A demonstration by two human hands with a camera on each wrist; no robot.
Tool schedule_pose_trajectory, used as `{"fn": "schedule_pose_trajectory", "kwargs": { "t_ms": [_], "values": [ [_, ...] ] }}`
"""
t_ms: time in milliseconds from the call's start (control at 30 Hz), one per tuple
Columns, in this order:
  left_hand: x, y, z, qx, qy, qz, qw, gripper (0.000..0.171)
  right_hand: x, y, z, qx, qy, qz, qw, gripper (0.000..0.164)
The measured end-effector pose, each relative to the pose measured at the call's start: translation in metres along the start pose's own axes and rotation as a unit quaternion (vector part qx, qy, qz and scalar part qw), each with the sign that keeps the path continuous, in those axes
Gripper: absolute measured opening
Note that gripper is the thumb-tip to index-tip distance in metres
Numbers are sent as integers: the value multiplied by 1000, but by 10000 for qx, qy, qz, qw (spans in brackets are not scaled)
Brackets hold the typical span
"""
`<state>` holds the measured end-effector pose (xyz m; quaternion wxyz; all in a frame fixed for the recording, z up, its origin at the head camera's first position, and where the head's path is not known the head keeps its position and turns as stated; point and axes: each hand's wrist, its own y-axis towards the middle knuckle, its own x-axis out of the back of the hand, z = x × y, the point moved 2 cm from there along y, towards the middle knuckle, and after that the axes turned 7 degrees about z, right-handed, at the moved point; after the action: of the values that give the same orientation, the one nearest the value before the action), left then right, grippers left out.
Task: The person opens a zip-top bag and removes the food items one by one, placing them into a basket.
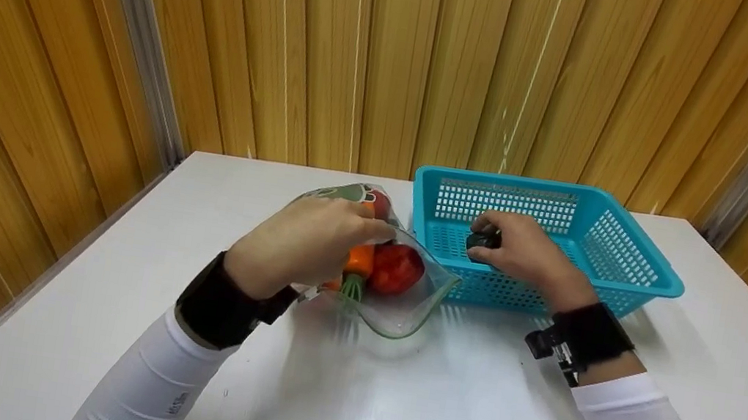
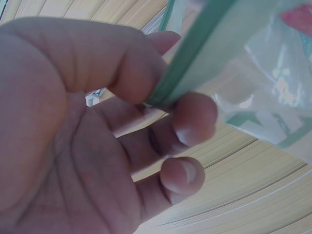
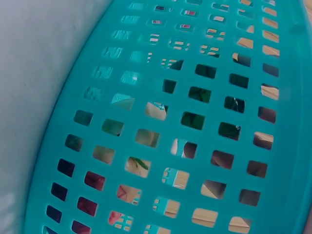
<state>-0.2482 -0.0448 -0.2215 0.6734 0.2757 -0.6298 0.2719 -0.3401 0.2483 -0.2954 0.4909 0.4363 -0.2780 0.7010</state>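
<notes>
My left hand (image 1: 310,241) pinches the green-edged rim of a clear zip bag (image 1: 414,316), whose mouth gapes toward me. In the left wrist view the green zip strip (image 2: 195,53) passes between thumb and fingers. Inside the bag are a red round fruit or vegetable (image 1: 397,270) and an orange carrot (image 1: 359,260) with green stalks; another red piece shows farther back. Over the front rim of a turquoise basket (image 1: 504,280), my right hand (image 1: 524,247) grips a small dark item (image 1: 483,241). Through the basket's slots it looks dark green; its kind is unclear.
The basket stands on a white table (image 1: 193,227) near its back edge, right of the bag. Behind rises a wood-look panel wall (image 1: 397,58). Red and pale bits show through the slots in the right wrist view, partly hidden.
</notes>
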Motion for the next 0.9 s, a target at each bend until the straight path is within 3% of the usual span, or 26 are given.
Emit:
{"fn": "schedule_pose_trajectory", "kwargs": {
  "t_ms": [400,700,900],
  "values": [
    [0,-1,0,10,-1,2,10000,55,0,1,-2,-184,70,180,9996,36],
    [0,-2,0,-24,11,-66,10000,55,1,0,2,-21,-215,40,9998,35],
    [0,-1,1,-18,25,-43,10000,56,4,-3,12,300,-438,-164,9985,33]
  ]
}}
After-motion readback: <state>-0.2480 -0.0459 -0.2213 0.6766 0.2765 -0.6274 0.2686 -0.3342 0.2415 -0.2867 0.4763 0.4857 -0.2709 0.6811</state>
